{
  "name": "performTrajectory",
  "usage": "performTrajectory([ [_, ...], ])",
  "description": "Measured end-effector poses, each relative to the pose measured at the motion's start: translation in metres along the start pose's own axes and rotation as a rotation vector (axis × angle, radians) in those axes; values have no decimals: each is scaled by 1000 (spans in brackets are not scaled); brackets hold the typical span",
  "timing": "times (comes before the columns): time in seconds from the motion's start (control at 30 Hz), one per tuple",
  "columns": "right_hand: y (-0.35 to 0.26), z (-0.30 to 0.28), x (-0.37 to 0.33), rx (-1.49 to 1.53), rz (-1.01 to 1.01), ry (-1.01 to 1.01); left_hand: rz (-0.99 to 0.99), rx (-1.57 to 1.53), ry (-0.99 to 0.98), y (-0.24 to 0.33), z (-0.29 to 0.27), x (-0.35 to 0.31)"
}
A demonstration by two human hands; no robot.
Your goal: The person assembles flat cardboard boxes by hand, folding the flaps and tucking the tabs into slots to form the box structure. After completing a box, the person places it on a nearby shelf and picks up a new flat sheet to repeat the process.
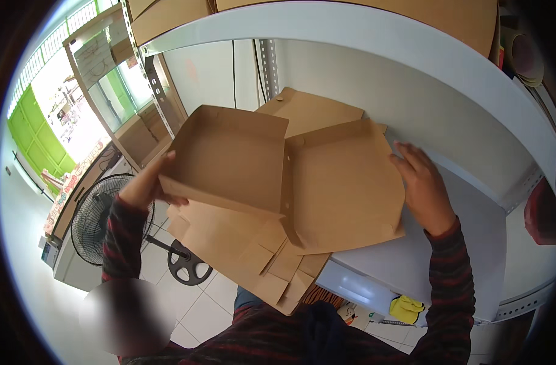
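Note:
An unfolded brown cardboard box (232, 155) lies open in front of me, its walled base at the left and its lid (345, 182) hinged to the right. My left hand (149, 184) is closed around the base's left front corner, thumb by the side wall and fingers at the front wall. Beside the lid's right edge is my right hand (421, 188), fingers stretched out and apart, seemingly not gripping it. Beneath the box rest flat cardboard blanks (229, 234) with slots and flaps, overhanging the shelf's front. Another cardboard piece (320, 111) shows behind.
The grey shelf surface (466, 243) extends to the right. A curved-looking upper shelf edge (375, 30) crosses above, with cardboard on it. At the left stands a black fan (101, 213). A yellow cloth (405, 309) hangs low at the front.

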State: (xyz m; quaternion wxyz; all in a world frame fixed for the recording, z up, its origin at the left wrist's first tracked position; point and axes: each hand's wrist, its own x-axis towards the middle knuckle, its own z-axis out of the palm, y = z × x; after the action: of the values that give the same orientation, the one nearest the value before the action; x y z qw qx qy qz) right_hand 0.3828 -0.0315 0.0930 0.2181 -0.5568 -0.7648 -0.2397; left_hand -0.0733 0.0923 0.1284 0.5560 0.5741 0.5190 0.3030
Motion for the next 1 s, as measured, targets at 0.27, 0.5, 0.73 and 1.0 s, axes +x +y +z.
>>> performTrajectory([
  [0.27, -101, -22, -13, 218, -143, -192, 496, 909, 451, -89, 35, -25],
  [0.5, -81, 44, -26, 261, -183, -266, 1102, 1063, 107, -52, 164, -47],
  [0.73, -74, 51, -20, 299, -258, -60, 1149, 1327, -37, -48, 196, 18],
  [1.0, -70, 58, -27, 212, -465, 172, 863, 1129, -282, -10, 179, 32],
])
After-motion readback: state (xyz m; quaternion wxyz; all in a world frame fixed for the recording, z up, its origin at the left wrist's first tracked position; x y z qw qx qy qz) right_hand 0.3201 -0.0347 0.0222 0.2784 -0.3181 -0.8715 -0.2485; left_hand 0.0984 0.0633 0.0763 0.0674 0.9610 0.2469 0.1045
